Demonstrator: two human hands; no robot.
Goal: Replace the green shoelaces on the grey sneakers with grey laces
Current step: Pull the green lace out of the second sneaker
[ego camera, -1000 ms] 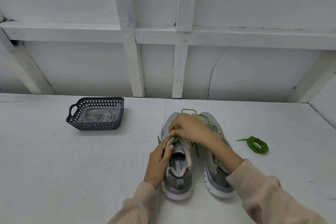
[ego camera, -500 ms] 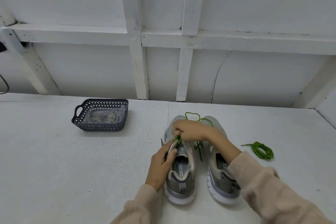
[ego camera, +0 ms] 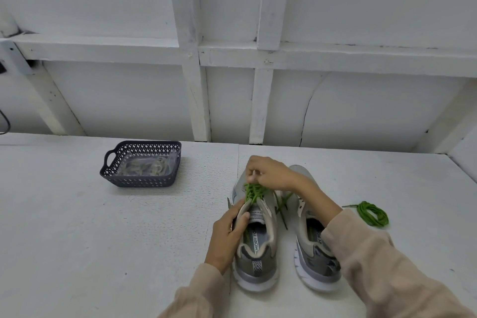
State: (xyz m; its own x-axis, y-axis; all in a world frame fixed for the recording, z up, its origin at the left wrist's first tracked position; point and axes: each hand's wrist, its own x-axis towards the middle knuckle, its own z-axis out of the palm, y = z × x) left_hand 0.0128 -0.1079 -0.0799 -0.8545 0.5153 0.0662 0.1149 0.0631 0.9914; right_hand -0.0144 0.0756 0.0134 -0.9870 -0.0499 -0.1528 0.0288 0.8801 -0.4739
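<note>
I see both sneakers side by side at lower centre of the frame on the white tabletop [ego camera: 77, 240], heels nearest the camera. My left hand [ego camera: 227, 235] is clenched on the collar of the left sneaker [ego camera: 255, 250], pinning it down. My right hand [ego camera: 271, 175] reaches across, fingers pinched on the green lace [ego camera: 251, 192] at the eyelets. The right sneaker [ego camera: 309, 261] sits unlaced; its coiled lace [ego camera: 371, 214] lies at centre right. The basket [ego camera: 140, 166] with grey laces [ego camera: 147, 166] waits at centre left.
</note>
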